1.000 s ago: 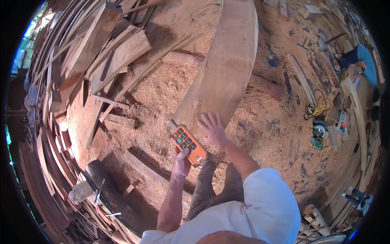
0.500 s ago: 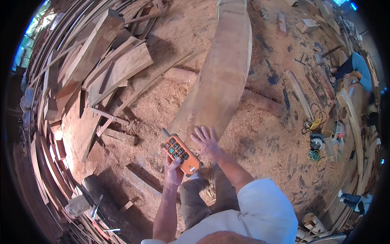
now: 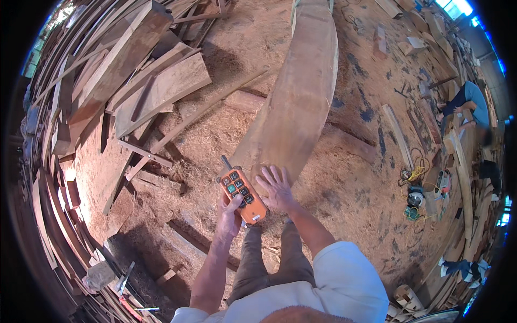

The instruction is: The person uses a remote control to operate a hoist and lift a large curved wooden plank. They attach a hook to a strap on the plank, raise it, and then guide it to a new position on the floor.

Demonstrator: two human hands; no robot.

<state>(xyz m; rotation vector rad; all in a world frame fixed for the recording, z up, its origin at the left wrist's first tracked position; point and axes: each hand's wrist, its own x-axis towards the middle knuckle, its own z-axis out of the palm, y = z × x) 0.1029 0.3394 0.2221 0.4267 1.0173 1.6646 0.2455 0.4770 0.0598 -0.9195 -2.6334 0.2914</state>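
- Left hand [image 3: 228,219] is closed around an orange remote [image 3: 255,209], thumb over its buttons [image 3: 238,183].
- Right hand [image 3: 277,194], just beside it, is spread wide, gripping nothing, over the near end of a long wooden slab [image 3: 293,107].
- Apparently operating the remote while steadying the slab; pressing calls for careful thumb placement.

Plastic remote [image 3: 246,191]; smooth, matt wooden slab [image 3: 298,110].

The remote [image 3: 254,209] in the left hand [image 3: 229,216] is orange with black buttons [image 3: 249,198], one green. Beyond the right hand [image 3: 277,191], the plank [image 3: 299,102] is brown, the sawdust [image 3: 344,188] reddish tan.
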